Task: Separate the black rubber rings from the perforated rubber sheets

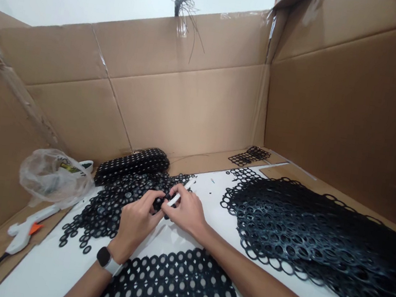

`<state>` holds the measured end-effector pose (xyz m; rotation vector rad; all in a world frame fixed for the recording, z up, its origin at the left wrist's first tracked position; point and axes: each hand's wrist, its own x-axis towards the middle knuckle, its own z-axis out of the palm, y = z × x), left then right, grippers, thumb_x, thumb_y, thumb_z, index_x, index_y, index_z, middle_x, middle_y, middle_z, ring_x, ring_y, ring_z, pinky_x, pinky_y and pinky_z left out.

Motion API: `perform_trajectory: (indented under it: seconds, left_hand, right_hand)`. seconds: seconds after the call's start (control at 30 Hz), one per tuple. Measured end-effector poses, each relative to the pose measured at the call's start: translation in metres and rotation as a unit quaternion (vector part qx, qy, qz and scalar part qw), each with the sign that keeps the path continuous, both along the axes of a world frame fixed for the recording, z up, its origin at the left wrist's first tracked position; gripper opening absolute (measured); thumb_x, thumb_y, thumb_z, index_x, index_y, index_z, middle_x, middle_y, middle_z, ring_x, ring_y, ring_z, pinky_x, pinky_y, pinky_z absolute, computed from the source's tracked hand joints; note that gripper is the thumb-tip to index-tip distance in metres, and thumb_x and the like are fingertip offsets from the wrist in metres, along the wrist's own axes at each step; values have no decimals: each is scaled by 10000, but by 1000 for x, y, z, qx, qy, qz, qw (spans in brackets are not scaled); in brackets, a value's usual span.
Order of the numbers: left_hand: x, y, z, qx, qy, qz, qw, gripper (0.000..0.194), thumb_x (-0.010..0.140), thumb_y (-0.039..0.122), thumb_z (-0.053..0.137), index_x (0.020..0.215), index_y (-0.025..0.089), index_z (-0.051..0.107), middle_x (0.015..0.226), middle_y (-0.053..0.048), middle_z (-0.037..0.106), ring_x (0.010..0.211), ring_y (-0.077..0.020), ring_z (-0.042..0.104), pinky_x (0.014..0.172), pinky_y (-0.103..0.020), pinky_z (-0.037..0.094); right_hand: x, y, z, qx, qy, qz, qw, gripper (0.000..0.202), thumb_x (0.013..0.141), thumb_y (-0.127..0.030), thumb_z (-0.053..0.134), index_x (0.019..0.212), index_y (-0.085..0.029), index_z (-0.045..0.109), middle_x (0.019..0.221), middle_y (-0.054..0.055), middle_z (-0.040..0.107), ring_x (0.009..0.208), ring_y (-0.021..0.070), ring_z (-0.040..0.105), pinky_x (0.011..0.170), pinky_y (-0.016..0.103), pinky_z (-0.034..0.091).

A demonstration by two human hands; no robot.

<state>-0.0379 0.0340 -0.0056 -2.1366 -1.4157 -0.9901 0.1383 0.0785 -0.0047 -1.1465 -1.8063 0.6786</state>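
Note:
My left hand (138, 223), with a watch on its wrist, pinches a small black ringed piece (158, 204) between thumb and fingers. Close beside it, my right hand (187, 210) grips a slim white pen-like stick (173, 200), its far end pointing up and away. The fingertips of both hands meet around the small black piece, so part of it is hidden. Behind and left of my hands spreads a heap of small black rings (111, 210). Below my forearms lies a flat black panel of joined rings with pale centres (174, 283).
A rolled black ringed sheet (133, 161) lies behind the heap. At right is a large stack of black ring mesh (293, 226). A white glue gun (24, 232) and clear plastic bag (55, 180) sit at left. Cardboard walls (189, 103) enclose the white work surface (34, 268).

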Motion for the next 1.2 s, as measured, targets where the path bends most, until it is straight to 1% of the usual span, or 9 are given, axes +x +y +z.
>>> perform_trajectory:
  seconds: [0.13,0.47,0.73,0.87,0.97,1.07,1.2]
  left_hand:
    - [0,0,1,-1,3,-4,1000,207,976,210,689,1182,230,697,927,37,757,613,-101,663,604,-251,412]
    - [1,-1,2,-14,-9,-2,1000,178,976,243,694,1152,225,717,900,16,763,603,-122,660,608,-257,401]
    - [0,-1,1,-3,1,-8,1000,177,984,231,682,1160,221,695,917,28,758,598,-103,653,599,-250,408]
    - [1,-1,2,6,0,0,1000,181,984,228,673,1162,231,704,957,23,775,602,-103,660,594,-251,414]
    - [2,0,1,8,-3,13,1000,204,990,256,675,1191,238,703,950,26,778,593,-105,661,582,-257,413]
    - [1,1,0,-7,-13,25,1000,238,989,283,681,1224,245,694,934,32,780,598,-109,671,590,-258,424]
    - [1,3,-3,-34,-27,38,998,261,1002,319,661,1251,246,681,1014,12,799,616,-126,684,607,-266,433]
  right_hand:
    - [0,1,-1,5,3,6,1000,210,795,-296,694,998,-256,657,711,-60,686,659,151,616,625,235,318]
    - [-1,3,-5,13,10,13,1000,203,804,-302,685,1001,-263,654,739,-60,702,657,149,617,626,232,329]
    - [-2,4,-7,21,12,17,1000,197,808,-296,679,1000,-261,654,751,-55,710,658,147,620,634,228,332]
    - [-1,2,-4,17,8,13,1000,207,805,-300,681,1006,-258,655,707,-58,685,650,148,616,624,227,320]
    - [0,0,-1,23,1,6,1000,218,808,-296,678,1022,-262,659,684,-67,672,638,145,611,623,226,317]
    - [2,-2,0,42,-8,1,999,229,820,-296,671,1047,-263,667,664,-70,658,623,142,607,627,227,323]
    - [3,-2,1,63,-13,-2,998,243,823,-297,675,1062,-257,670,668,-63,661,630,146,621,636,228,336]
